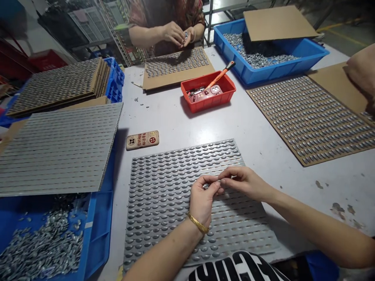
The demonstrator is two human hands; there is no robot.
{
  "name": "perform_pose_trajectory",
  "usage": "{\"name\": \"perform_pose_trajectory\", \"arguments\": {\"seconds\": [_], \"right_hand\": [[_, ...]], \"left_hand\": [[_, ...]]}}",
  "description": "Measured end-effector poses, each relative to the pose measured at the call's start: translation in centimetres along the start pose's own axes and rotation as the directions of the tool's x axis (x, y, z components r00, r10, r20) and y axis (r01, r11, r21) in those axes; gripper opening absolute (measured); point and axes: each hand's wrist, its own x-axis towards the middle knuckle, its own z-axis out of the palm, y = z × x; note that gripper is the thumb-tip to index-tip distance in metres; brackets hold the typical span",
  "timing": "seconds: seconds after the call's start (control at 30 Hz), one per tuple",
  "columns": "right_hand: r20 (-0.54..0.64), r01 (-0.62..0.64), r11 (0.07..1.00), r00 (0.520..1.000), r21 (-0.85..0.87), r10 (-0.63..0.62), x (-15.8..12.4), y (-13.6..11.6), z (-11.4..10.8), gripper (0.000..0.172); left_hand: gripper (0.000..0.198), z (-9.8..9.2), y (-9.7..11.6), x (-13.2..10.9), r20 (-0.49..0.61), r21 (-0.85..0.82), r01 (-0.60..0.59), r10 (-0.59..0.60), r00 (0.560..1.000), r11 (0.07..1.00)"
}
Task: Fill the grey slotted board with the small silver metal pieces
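Note:
My left hand (202, 201), with a gold bangle (198, 223) on its wrist, is shut around a small grey metal piece (206, 186). My right hand (243, 182) reaches in from the right, its fingertips pinched against the left fingers. Whether they grip the same piece is hidden. Both hands hover over a cardboard sheet (187, 203) set with dense rows of grey metal pieces, which lies on the white table (263, 144).
A blue bin of loose metal pieces (93, 234) sits at lower left, below a tilted filled sheet (58, 148). Further off are a stack of sheets, a phone (142, 140), a red tray (208, 91), and a blue bin (272, 58). A co-worker (166, 31) handles small pieces opposite.

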Motion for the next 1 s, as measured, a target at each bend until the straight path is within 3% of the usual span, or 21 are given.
{"name": "perform_pose_trajectory", "arguments": {"seconds": [0.13, 0.23, 0.3, 0.47, 0.63, 0.73, 0.83, 1.0], "right_hand": [[-0.059, -0.018, 1.000, 0.998, 0.020, 0.019, -0.5, 0.8, -0.4, 0.013], [-0.230, 0.093, 0.968, 0.962, -0.231, -0.147, -0.2, 2.5, -1.3, 0.013], [-0.261, 0.156, 0.893, 0.923, -0.422, -0.284, 0.3, 3.8, -1.8, 0.016], [-0.140, 0.232, 0.712, 0.896, -0.663, -0.422, 1.5, 5.8, -2.2, 0.022], [-0.016, 0.216, 0.528, 0.917, -0.821, -0.399, 1.7, 5.6, -2.2, 0.025], [0.020, 0.209, 0.471, 0.927, -0.857, -0.374, 1.8, 5.5, -2.4, 0.025], [0.014, 0.212, 0.513, 0.932, -0.832, -0.362, 1.9, 5.2, -2.6, 0.025], [-0.104, 0.251, 0.776, 0.921, -0.579, -0.375, 0.9, 2.8, -1.9, 0.023]], "left_hand": [[0.021, 0.4, 0.7, 0.1, 0.004, 0.021, 0.013, -0.013, 1.000, 1.000], [0.020, 0.5, 2.3, -0.1, -0.026, -0.110, 0.064, -0.067, 0.997, 0.992], [0.020, 0.4, 3.1, -0.3, -0.027, -0.197, 0.036, -0.043, 0.999, 0.980], [0.021, 0.0, 2.6, -0.7, 0.003, -0.194, 0.173, -0.175, 0.985, 0.966], [0.021, -0.1, 1.7, -0.7, 0.010, -0.143, 0.192, -0.192, 0.981, 0.971], [0.021, -0.1, 1.6, -0.5, 0.019, -0.128, 0.192, -0.191, 0.981, 0.973], [0.022, 0.0, 1.5, -0.4, 0.027, -0.125, 0.189, -0.187, 0.982, 0.974], [0.023, 0.2, 1.3, -0.3, 0.037, -0.132, 0.181, -0.178, 0.983, 0.975]]}}
